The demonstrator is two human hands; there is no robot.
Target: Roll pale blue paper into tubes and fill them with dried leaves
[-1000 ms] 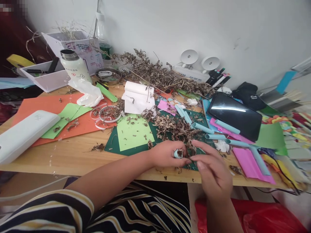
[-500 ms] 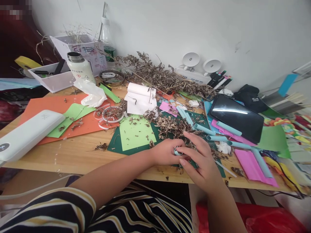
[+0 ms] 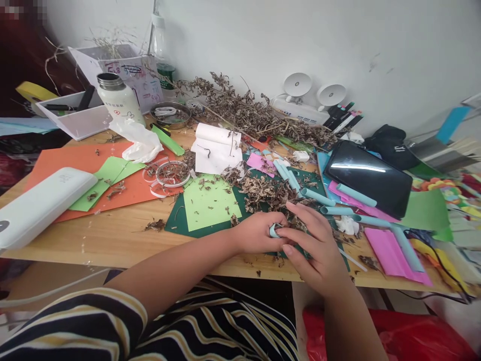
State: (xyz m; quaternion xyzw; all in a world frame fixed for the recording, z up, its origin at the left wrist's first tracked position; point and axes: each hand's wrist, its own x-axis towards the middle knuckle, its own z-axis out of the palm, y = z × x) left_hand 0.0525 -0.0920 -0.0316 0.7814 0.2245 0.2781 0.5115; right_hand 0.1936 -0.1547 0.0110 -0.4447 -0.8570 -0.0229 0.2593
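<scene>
My left hand (image 3: 255,233) is wrapped round a light blue paper tube (image 3: 273,230), with the tube's open end showing above the fist. Over that opening reaches my right hand (image 3: 319,255), its fingers spread and one fingertip at the tube's rim. Whether anything small sits under that fingertip is hidden. Just beyond both hands lies a heap of dry brown leaves (image 3: 265,190) on a green cutting mat (image 3: 175,220). More light blue paper tubes (image 3: 317,196) lie to the right of the heap.
A white power bank (image 3: 48,205) and orange paper (image 3: 124,193) lie at left, near a steel-rimmed bottle (image 3: 118,100). Dried branches (image 3: 240,110) spread along the wall beside a white router (image 3: 300,111). A black tablet (image 3: 370,178) and pink paper (image 3: 393,253) are at right.
The view has shifted slightly. My right fingertip has eased back a little from the tube's opening, so more of its rim shows. The left hand keeps its hold on the tube.
</scene>
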